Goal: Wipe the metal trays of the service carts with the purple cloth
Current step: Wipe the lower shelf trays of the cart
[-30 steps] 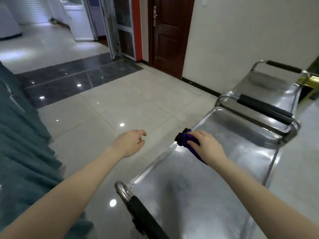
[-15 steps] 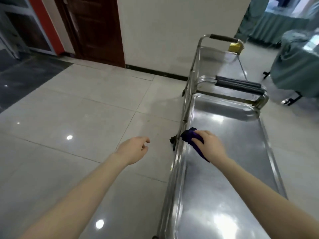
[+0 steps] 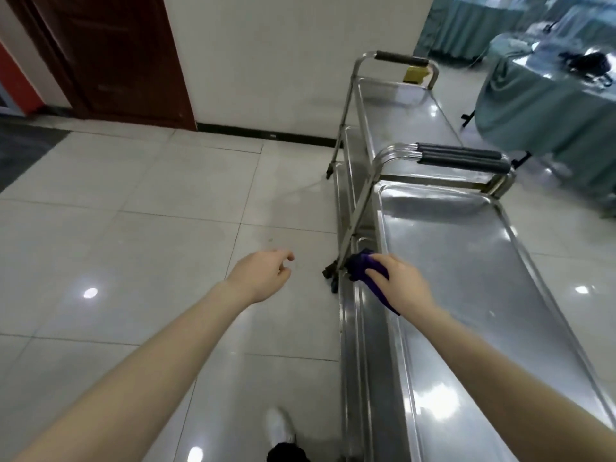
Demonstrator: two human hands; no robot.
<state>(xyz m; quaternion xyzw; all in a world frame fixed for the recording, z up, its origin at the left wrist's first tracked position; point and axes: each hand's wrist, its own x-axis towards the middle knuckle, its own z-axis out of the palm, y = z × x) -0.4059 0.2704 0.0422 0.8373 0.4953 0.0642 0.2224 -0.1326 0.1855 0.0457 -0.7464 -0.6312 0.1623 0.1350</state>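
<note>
in the last second the view has swung round to look along both carts, yet the right hand (image 3: 400, 281) has barely moved. it stays at the left rim of the near metal tray (image 3: 466, 278), about mid-length, with its fingers curled over the purple cloth (image 3: 361, 266) and pressing it down. the wipe is probably working that edge, with most of the tray still to do. the cloth is bunched and dark violet, one end poking past the rim. the left hand (image 3: 263, 275) hovers over the floor, loosely curled and empty.

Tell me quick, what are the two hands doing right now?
Left hand: open, fingers loosely curled, holding nothing.
Right hand: grips the purple cloth at the left edge of the near metal tray.
</note>
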